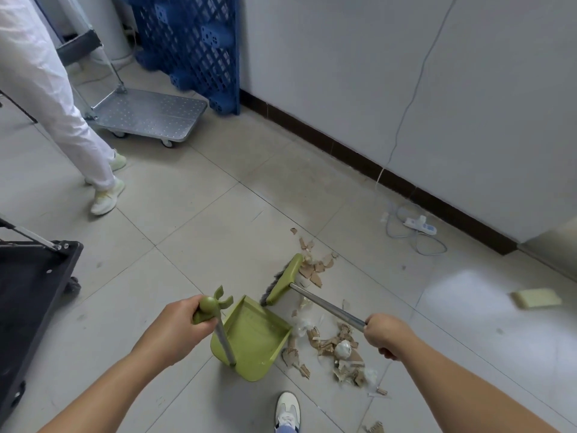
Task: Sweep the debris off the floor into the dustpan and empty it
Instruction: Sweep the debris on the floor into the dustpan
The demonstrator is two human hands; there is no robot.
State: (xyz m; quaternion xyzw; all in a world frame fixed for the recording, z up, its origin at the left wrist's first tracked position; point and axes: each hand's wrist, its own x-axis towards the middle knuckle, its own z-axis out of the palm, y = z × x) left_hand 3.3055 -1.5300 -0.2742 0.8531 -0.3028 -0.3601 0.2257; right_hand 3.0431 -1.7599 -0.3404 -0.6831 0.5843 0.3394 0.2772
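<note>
My left hand [179, 328] grips the green knob on top of the dustpan's metal handle. The green dustpan [253, 339] stands on the tiled floor with its mouth facing right, and its tray looks bare. My right hand [385, 337] grips the metal shaft of the broom. The green broom head [282, 281] rests on the floor just beyond the dustpan's far corner. Torn cardboard scraps and crumpled white bits [338, 350] lie in a pile right of the dustpan's mouth. More cardboard scraps [315, 267] lie beside the broom head.
A person in white trousers [62, 114] stands at the far left. Behind are a metal platform trolley [150, 114] and a blue plastic pallet [193, 48] against the wall. A power strip with cable [420, 226] lies by the baseboard. A black cart [31, 292] is left; a yellow sponge [537, 297] right. My shoe [288, 410] shows below.
</note>
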